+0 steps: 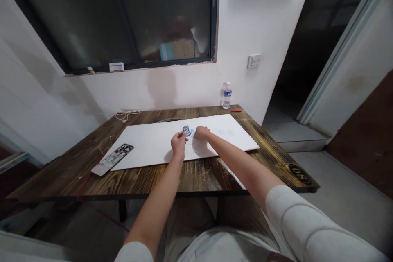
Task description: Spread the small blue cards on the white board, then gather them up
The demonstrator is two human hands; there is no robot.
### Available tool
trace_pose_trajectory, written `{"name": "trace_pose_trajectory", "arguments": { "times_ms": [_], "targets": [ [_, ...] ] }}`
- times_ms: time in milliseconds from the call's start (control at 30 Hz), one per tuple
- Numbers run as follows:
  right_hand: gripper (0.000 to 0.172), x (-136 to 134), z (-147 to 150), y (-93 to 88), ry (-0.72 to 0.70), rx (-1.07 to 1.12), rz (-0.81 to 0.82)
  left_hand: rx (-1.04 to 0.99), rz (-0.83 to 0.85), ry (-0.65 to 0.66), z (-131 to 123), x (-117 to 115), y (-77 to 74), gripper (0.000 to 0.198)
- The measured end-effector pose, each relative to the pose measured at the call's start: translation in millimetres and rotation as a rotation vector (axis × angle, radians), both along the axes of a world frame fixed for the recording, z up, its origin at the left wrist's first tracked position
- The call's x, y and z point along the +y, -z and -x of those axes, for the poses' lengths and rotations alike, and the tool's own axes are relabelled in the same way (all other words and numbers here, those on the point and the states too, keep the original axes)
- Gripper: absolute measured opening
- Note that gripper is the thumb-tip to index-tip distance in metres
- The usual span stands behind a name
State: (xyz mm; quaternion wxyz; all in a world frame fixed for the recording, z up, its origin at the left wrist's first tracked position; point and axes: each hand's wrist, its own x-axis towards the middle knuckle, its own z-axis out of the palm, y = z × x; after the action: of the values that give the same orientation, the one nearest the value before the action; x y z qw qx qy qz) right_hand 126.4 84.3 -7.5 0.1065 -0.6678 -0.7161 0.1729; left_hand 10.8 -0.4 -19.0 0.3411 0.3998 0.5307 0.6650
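A white sleeve [294,213] leads to the right hand [202,133], curled beside the left hand [178,143] at small blue pieces [186,131] on a white board [233,137] on the counter [199,176]; whether either pinches one, I cannot tell.

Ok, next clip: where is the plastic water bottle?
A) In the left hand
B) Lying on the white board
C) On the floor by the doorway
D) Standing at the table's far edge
D: the plastic water bottle stands upright at the far edge of the wooden table, beside the white wall, well away from the left hand.

Left hand [178,145] just beside right hand [202,133]
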Motion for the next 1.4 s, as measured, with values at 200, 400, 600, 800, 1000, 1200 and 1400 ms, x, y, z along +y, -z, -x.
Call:
{"name": "trace_pose_trajectory", "arguments": {
  "times_ms": [200,400,600,800,1000,1200,1400],
  "targets": [
    [0.032,0,0,-3.1,-0.003,0.031,0.024,-0.014,-0.003,-0.002,1,-1,-1.8,0.040],
    [0.025,-4,-9,-2.2,-0.115,0.233,-0.020,-0.029,-0.007,0.004,-1,0,-1.3,0.042],
    [0.023,-13,-21,3.1,-0.180,0.599,-0.058,-0.069,0.016,0.002,-2,-3,-3.8,0.040],
    [0.023,-24,-33,2.0,-0.188,1.072,-0.010,-0.076,0.032,-0.013,0,-1,-2.0,0.038],
    [0.033,-42,-39,-1.7,-0.186,1.180,-0.007,-0.048,0.044,0.028,0,2,3.6,0.037],
    [0.036,-54,-34,0.0,-0.129,1.215,-0.061,0.016,0.048,0.149,-2,0,1.9,0.041],
    [0.038,-56,-38,3.0,-0.130,1.246,-0.069,0.066,0.030,0.253,-5,0,-0.3,0.046]
  ]
}}
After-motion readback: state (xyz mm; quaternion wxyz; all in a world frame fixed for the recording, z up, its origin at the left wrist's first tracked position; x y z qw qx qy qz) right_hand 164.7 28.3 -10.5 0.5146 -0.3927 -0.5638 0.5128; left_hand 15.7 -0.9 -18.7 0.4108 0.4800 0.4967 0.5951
